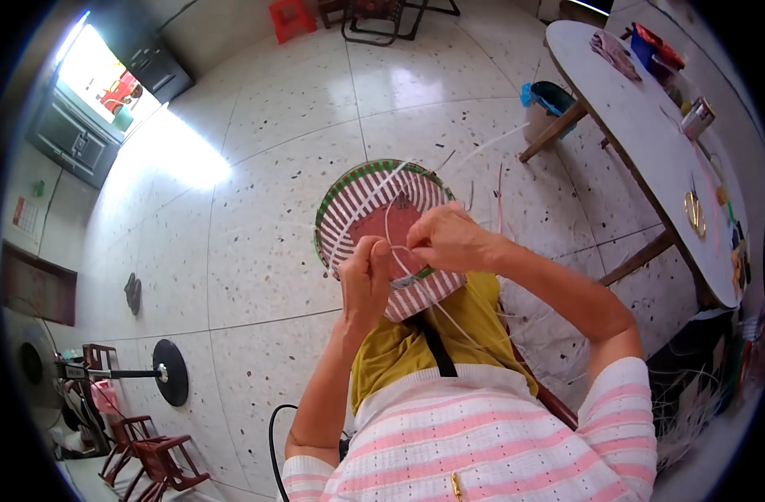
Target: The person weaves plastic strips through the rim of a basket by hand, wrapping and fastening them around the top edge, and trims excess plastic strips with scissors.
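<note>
A round woven basket (336,197) in red and white with a green rim sits before my lap, its reddish bottom showing. Above its near side, my left hand (366,272) is closed in a pinch on a thin white strip (388,219) that bends into a loop. My right hand (449,237) pinches the same strip just to the right, close to the left fingertips. Loose strip ends trail down over the mustard-yellow cloth (483,314) on my lap. Another white strip (367,205) slants across the basket's opening.
On the right stands a white table (625,125) holding gold-handled scissors (694,212), a can (698,117) and a cloth (614,54). A lined bin (543,117) is beside its leg. A round black stand base (171,372) and wooden chairs (161,456) are at left; a red stool (292,20) is far ahead.
</note>
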`<state>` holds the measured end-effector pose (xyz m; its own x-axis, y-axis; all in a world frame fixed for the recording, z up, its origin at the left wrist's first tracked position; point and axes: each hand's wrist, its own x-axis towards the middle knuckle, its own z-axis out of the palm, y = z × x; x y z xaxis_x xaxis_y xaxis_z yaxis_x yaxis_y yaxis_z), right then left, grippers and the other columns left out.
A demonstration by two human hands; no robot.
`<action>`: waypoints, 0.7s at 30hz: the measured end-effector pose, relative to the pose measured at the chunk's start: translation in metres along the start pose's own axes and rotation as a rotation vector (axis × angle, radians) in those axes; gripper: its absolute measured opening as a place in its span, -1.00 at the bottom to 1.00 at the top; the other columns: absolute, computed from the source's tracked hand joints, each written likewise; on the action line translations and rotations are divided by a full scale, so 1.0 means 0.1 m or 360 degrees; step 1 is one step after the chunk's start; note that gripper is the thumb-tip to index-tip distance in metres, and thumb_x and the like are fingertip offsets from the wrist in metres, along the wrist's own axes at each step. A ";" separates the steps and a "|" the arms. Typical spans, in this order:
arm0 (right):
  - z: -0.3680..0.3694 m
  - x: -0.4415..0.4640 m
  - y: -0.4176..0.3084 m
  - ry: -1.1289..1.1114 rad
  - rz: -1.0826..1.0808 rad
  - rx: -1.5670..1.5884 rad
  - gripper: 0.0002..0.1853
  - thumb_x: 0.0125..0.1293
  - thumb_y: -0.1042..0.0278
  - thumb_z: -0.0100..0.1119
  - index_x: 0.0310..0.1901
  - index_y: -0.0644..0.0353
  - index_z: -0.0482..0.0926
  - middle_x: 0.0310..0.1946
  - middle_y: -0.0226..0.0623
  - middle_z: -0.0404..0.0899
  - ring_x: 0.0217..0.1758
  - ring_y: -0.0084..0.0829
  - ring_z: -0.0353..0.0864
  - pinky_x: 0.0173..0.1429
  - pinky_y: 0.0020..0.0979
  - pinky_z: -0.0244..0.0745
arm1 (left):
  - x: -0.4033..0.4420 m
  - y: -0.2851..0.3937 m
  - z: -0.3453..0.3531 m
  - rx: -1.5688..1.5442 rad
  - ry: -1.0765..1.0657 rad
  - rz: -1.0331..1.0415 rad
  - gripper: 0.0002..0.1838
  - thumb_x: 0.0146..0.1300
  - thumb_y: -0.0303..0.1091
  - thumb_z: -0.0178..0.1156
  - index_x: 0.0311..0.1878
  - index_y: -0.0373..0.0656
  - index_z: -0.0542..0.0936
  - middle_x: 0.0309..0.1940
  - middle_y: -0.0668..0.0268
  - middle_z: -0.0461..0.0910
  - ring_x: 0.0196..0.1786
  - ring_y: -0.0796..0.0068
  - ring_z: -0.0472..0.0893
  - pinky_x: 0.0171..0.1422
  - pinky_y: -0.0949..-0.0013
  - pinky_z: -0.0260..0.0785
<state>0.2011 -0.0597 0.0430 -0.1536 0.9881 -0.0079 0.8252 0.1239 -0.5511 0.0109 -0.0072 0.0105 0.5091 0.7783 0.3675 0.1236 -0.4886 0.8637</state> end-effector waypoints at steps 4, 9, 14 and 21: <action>-0.18 0.22 0.03 0.0792 -0.0264 -0.0486 -0.86 0.22 0.40 0.21 -0.19 0.17 0.65 -0.26 -0.18 0.66 -0.32 -0.08 0.64 -0.30 -0.18 0.53 | -0.05 -0.03 -0.01 -0.0064 0.0016 0.0022 -0.63 0.56 -0.17 -0.04 -0.26 -0.27 0.53 -0.68 0.29 0.42 -0.61 0.59 0.43 -0.50 0.41 0.26; -0.43 0.27 0.02 0.1342 -0.0434 -0.0429 -0.87 0.24 0.46 0.21 -0.18 0.25 0.62 -0.29 -0.11 0.64 -0.28 -0.05 0.65 -0.28 -0.23 0.56 | 0.01 -0.09 -0.08 -0.0057 0.0072 -0.0025 -0.64 0.56 -0.18 -0.06 -0.26 -0.27 0.52 -0.69 0.28 0.42 -0.62 0.54 0.46 -0.49 0.40 0.28; -0.22 0.23 0.15 0.0122 -0.0389 0.0528 -0.85 0.22 0.51 0.19 -0.20 0.33 0.65 -0.32 -0.12 0.68 -0.36 -0.24 0.65 -0.18 -0.31 0.57 | -0.06 -0.05 -0.04 0.0011 0.0091 -0.0092 -0.81 0.48 -0.36 0.08 -0.25 -0.26 0.52 -0.66 0.22 0.44 -0.61 0.51 0.46 -0.46 0.35 0.32; -0.04 0.26 -0.05 -0.0638 -0.0024 0.0295 -0.80 0.21 0.35 0.28 -0.35 0.36 0.69 -0.55 -0.23 0.64 -0.50 -0.50 0.56 -0.35 -0.38 0.43 | -0.13 -0.06 0.08 0.0325 0.0228 0.0465 -0.92 0.33 -0.48 0.22 -0.26 -0.28 0.55 -0.59 0.14 0.48 -0.48 0.23 0.55 -0.36 0.27 0.38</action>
<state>0.1952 -0.0344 0.0484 -0.3941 0.8681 -0.3018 0.7155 0.0837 -0.6936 0.0106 -0.0178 -0.0024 0.4255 0.6348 0.6450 0.1652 -0.7552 0.6343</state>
